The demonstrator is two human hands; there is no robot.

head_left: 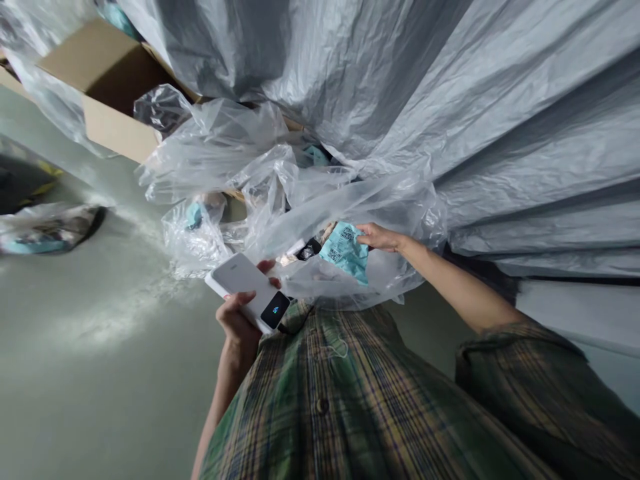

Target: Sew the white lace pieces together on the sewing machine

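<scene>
My left hand (241,310) is wrapped round a white power bank (239,283) with a small lit display and a dark cable at its lower end. Pinched at its right edge by my right hand (381,237) is a light blue packet (345,252) printed with square codes. The packet is over the mouth of a large clear plastic bag (400,200). Inside that bag, left of the packet, lie a black wrapped item (309,249) and some pale items I cannot make out.
An open cardboard box (120,127) stands at the upper left, with more clear plastic bags (225,133) beside it. Grey crinkled sheeting (360,73) hangs behind. On the floor at far left lies a filled clear bag (50,227). A white surface (575,313) is at right.
</scene>
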